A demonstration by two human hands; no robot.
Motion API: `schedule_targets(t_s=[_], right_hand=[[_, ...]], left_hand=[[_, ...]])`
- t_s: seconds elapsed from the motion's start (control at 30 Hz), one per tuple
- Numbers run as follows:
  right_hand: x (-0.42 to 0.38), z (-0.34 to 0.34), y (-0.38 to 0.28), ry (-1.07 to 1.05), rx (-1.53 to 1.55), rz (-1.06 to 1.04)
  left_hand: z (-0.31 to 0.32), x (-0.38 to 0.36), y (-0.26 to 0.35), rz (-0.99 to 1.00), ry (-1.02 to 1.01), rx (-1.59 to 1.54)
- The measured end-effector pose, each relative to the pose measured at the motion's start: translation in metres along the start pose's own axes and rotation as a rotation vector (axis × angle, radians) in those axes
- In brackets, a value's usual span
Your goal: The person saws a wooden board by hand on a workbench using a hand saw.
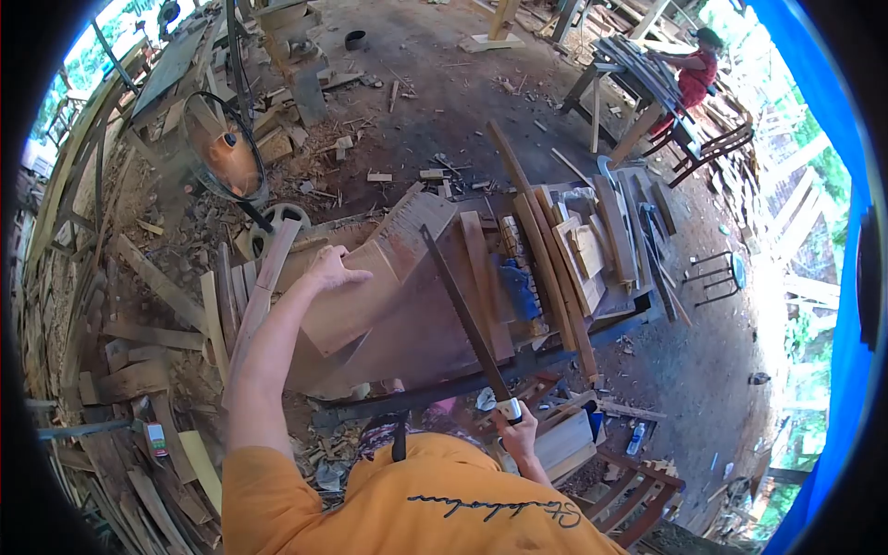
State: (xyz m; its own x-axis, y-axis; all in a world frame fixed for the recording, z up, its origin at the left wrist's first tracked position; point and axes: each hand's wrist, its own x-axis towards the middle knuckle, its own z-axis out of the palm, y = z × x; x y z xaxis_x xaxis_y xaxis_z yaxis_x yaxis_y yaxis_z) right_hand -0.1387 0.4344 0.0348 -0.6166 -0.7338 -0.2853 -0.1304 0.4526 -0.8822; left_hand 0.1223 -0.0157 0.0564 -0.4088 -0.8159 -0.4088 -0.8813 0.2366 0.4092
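My left hand (339, 268) rests on a light wooden board (350, 310), thumb spread away from the fingers. That board lies on the workbench (407, 347), overlapping another worn plank (418, 227) behind it. In my right hand (518, 430) is the white-and-dark handle of a handsaw (467, 328). The long dark blade points up and to the left across the bench, apart from the light board. Right of the blade lies a brown wooden strip (485, 277).
Stacked wood strips (555, 268) and a blue cloth (520, 289) lie on the bench's right side. A round fan (227, 153) stands at the upper left. A person in red (696, 79) is at a far table (638, 74). A stool (735, 270) stands right.
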Motion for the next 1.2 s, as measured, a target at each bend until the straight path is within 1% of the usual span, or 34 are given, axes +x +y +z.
schedule_targets(t_s=[0.07, 0.13, 0.17, 0.2, 0.23, 0.27, 0.3, 0.33, 0.37, 0.4, 0.47, 0.5, 0.53, 0.57, 0.6, 0.67, 0.7, 0.8, 0.83, 0.9, 0.93, 1.0, 1.07, 1.13, 1.17, 1.2], right_hand=[[-0.01, 0.002, -0.008, 0.008, 0.024, -0.011], [-0.011, 0.0, -0.016, -0.008, 0.046, -0.035], [-0.013, -0.002, -0.022, -0.019, 0.064, 0.016], [-0.011, -0.004, -0.015, -0.045, 0.052, 0.073], [-0.009, -0.004, -0.014, -0.036, 0.019, 0.007], [-0.007, -0.005, -0.013, -0.025, -0.015, -0.06], [-0.002, -0.004, -0.001, -0.038, -0.022, -0.118], [-0.002, -0.005, -0.008, -0.05, -0.002, -0.066], [-0.001, -0.004, -0.015, -0.041, -0.007, -0.112], [0.002, -0.003, -0.019, -0.03, -0.014, -0.16], [0.011, 0.003, -0.024, -0.038, 0.001, -0.161], [0.015, 0.007, -0.031, -0.071, 0.009, -0.15], [0.02, 0.012, -0.038, -0.104, 0.015, -0.141], [0.024, 0.019, -0.044, -0.092, 0.029, -0.182], [0.027, 0.025, -0.049, -0.089, 0.039, -0.177], [0.035, 0.038, -0.06, -0.073, 0.106, -0.288], [0.039, 0.044, -0.063, -0.085, 0.103, -0.311], [0.044, 0.054, -0.074, -0.148, 0.093, -0.28], [0.046, 0.06, -0.072, -0.132, 0.103, -0.316], [0.045, 0.059, -0.072, -0.142, 0.103, -0.303], [0.045, 0.058, -0.072, -0.15, 0.101, -0.288], [0.042, 0.054, -0.067, -0.146, 0.101, -0.276], [0.042, 0.047, -0.061, -0.139, 0.1, -0.265], [0.04, 0.038, -0.055, -0.15, 0.006, -0.175], [0.039, 0.037, -0.049, -0.101, 0.016, -0.209], [0.036, 0.035, -0.046, -0.099, 0.01, -0.22]], left_hand=[[-0.012, -0.018, 0.013, 0.048, -0.032, 0.052], [-0.015, -0.039, 0.024, 0.138, -0.02, 0.001], [-0.013, -0.05, 0.029, 0.15, -0.025, 0.035], [-0.008, -0.063, 0.034, 0.199, 0.073, 0.091], [-0.005, -0.073, 0.038, 0.25, 0.17, 0.146], [-0.007, -0.081, 0.041, 0.262, 0.168, 0.177], [-0.01, -0.087, 0.043, 0.309, 0.223, 0.184], [-0.013, -0.092, 0.044, 0.356, 0.278, 0.187], [-0.01, -0.091, 0.041, 0.366, 0.363, 0.181], [-0.014, -0.093, 0.045, 0.377, 0.363, 0.204], [-0.017, -0.099, 0.053, 0.308, 0.453, 0.291], [-0.014, -0.099, 0.052, 0.318, 0.449, 0.31], [-0.007, -0.096, 0.049, 0.286, 0.447, 0.34], [0.0, -0.093, 0.045, 0.252, 0.446, 0.366], [0.007, -0.092, 0.042, 0.257, 0.443, 0.377], [0.018, -0.093, 0.04, 0.176, 0.378, 0.388], [0.016, -0.096, 0.047, 0.162, 0.349, 0.336], [0.018, -0.095, 0.054, 0.161, 0.381, 0.306], [0.019, -0.094, 0.058, 0.159, 0.385, 0.306], [0.021, -0.091, 0.07, 0.211, 0.432, 0.236], [0.02, -0.091, 0.076, 0.209, 0.436, 0.233], [0.02, -0.091, 0.085, 0.235, 0.4, 0.124], [0.023, -0.089, 0.084, 0.234, 0.414, 0.122], [0.03, -0.09, 0.081, 0.231, 0.425, 0.119], [0.032, -0.089, 0.081, 0.241, 0.482, 0.148], [0.034, -0.089, 0.081, 0.251, 0.54, 0.176]])
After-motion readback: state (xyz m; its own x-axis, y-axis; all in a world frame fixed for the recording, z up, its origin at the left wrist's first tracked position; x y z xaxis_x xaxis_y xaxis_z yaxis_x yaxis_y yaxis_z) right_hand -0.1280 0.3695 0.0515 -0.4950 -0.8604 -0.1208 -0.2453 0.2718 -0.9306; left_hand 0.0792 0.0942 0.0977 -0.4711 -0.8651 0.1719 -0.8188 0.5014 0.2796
